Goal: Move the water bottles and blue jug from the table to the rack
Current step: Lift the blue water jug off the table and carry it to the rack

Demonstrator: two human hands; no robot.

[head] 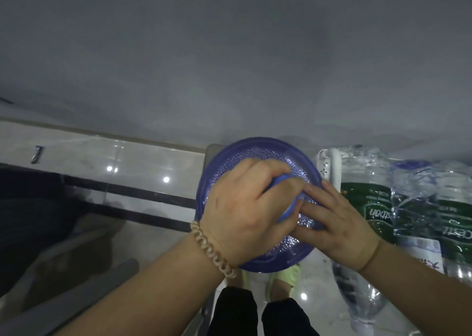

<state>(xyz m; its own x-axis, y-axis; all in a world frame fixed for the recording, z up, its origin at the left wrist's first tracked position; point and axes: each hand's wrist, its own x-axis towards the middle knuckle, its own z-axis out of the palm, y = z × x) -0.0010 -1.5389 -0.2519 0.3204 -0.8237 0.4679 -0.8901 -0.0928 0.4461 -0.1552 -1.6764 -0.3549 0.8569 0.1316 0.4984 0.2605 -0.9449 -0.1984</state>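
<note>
I can read almost nothing here: at my three o'clock the green label (367, 205) on the nearer water bottle (362, 172) carries white lettering seen upside down, ending in what may be "ban". At about four o'clock the second bottle (419, 182) has a green label (457, 231) with upside-down white letters, too blurred to make out.

We have a single view, from a wide-angle camera worn on the person's head. It looks steeply down, close over the round translucent blue plastic jug (258, 202), which sits in the middle of the frame. The pale grey wall (229, 54) fills the upper half; the glossy tiled floor (143, 164) lies below.
</note>
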